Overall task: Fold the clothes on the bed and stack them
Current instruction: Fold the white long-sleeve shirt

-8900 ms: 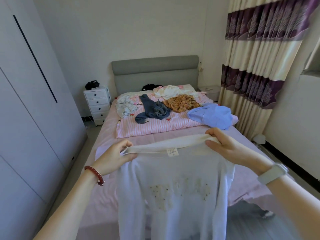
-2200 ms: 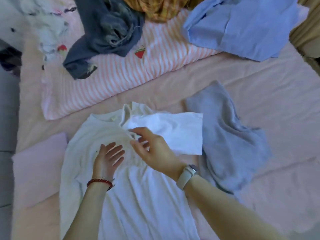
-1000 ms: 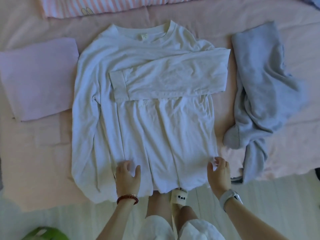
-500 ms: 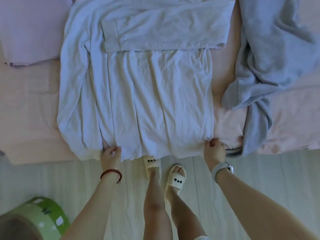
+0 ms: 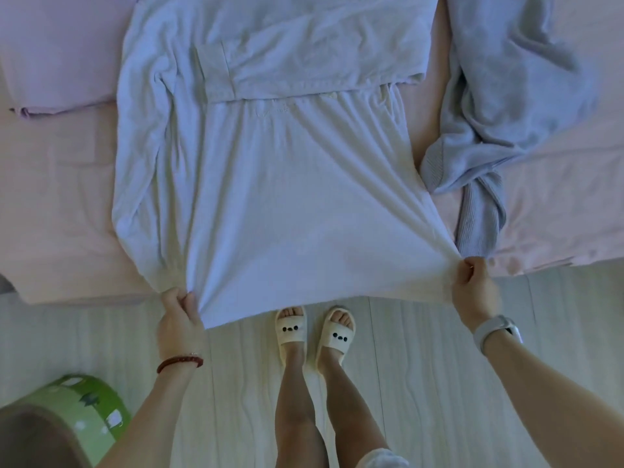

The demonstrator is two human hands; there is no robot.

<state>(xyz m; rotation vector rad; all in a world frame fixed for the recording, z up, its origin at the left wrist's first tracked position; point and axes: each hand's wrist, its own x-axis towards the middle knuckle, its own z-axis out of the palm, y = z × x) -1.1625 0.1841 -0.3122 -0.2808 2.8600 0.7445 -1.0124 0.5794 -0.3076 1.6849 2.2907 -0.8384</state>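
A white long-sleeved shirt (image 5: pixel 287 184) lies on the pink bed (image 5: pixel 57 204), one sleeve folded across its chest, the other lying down its left side. Its hem is pulled taut off the bed's near edge. My left hand (image 5: pixel 179 315) grips the hem's left corner; my right hand (image 5: pixel 474 282) pinches the right corner. A crumpled grey garment (image 5: pixel 506 96) lies on the bed to the right of the shirt. A folded lilac garment (image 5: pixel 57 52) sits to its left.
I stand on a pale wooden floor (image 5: pixel 405 366) at the foot of the bed, my feet in white slippers (image 5: pixel 314 329). A green round container (image 5: pixel 77 410) stands on the floor at the lower left.
Both hands have taken hold of the hem corners and drawn them outward and toward me, lifting the lower shirt off the bed edge and stretching it flat.
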